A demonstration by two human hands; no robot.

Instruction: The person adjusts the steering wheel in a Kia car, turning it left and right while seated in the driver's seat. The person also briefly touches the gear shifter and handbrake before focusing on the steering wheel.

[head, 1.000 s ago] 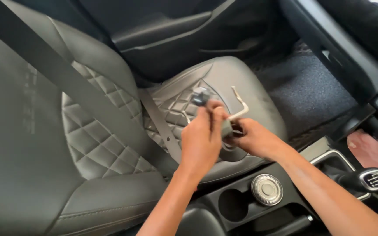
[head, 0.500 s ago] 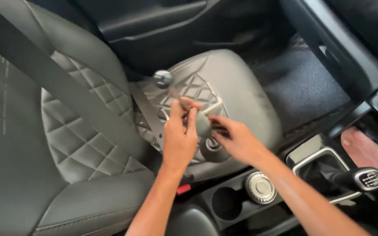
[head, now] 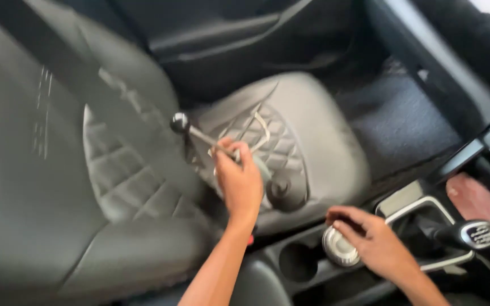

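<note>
Grey quilted leather car seat (head: 324, 141) at left/centre; left hand (head: 238, 184) over it, fingers closed round thin metal rod w/ round dark knob (head: 179, 122), knob pointing up-left. Right hand (head: 370, 241) loosely curled on round silver disc (head: 336, 249) in centre console, just left of gear lever (head: 480, 235); can't tell if it's gripping.

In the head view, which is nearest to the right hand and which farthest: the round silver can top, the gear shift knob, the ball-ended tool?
From the right hand:
1. Round silver can top, in the console cup holder, touching its fingers.
2. Gear shift knob, to its right.
3. Ball-ended tool, over the seat, held by the left hand.
</note>
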